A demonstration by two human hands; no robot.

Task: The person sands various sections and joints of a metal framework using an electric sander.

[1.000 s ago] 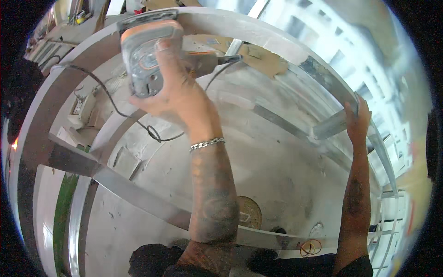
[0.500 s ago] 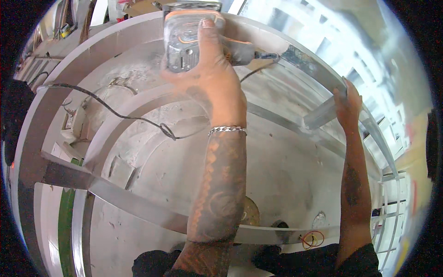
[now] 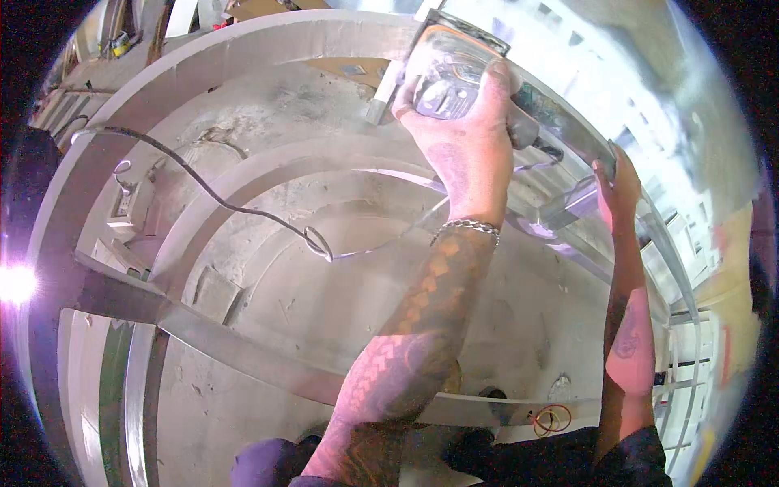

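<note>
My left hand (image 3: 462, 154), wearing a silver chain bracelet (image 3: 469, 230) at the wrist, is wrapped over the top of a dusty electric sander (image 3: 450, 79). The sander has a dark body with an orange line, and it sits on the upper right part of a large curved metal frame (image 3: 268, 39). Its underside is hidden against the frame. Farther right, my right hand (image 3: 618, 183) is closed around the frame's rim near a short cross brace (image 3: 568, 203).
A black power cord (image 3: 211, 191) loops across the frame from the left. Beneath lies a dusty grey floor (image 3: 268, 300). A thin red and yellow wire coil (image 3: 552, 418) is low on the right. Intense white light (image 3: 18, 284) flares at the left edge.
My left hand and the sander have moved right along the curved frame, toward my right hand, and the sander has tilted. The cord has shifted. A bright flare has appeared at left.
</note>
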